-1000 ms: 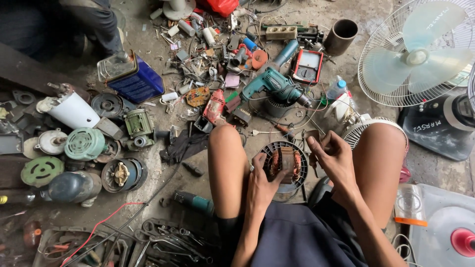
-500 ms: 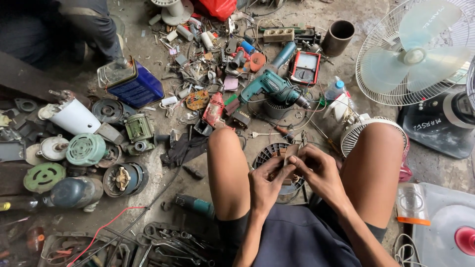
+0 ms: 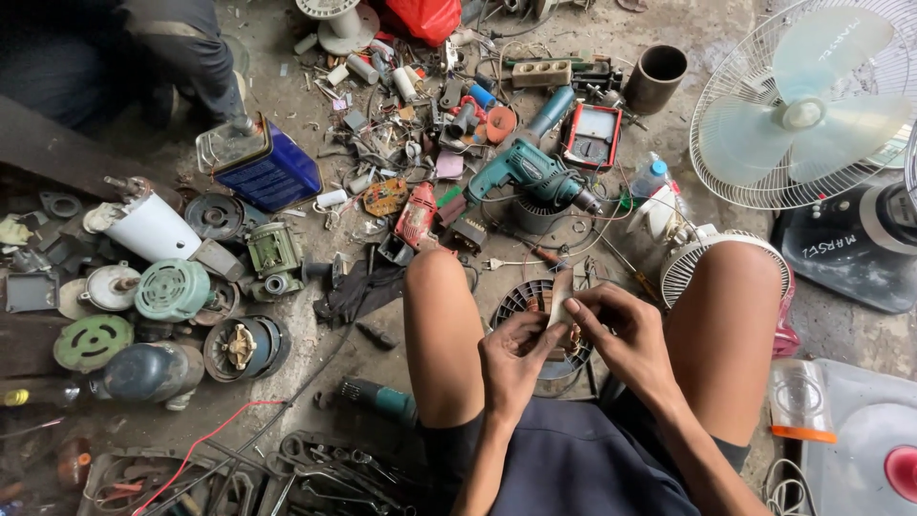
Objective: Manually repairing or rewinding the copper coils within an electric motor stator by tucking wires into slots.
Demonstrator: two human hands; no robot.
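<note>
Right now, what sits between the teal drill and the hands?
Head view: between the teal drill and both hands, a screwdriver, loose wires, and the black fan-motor housing's rim.

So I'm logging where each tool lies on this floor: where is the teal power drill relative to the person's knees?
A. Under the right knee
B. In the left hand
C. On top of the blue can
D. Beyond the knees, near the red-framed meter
D: the teal power drill lies on the floor past both knees, just left of the red-framed meter, while both hands hold a small part lower down.
</note>
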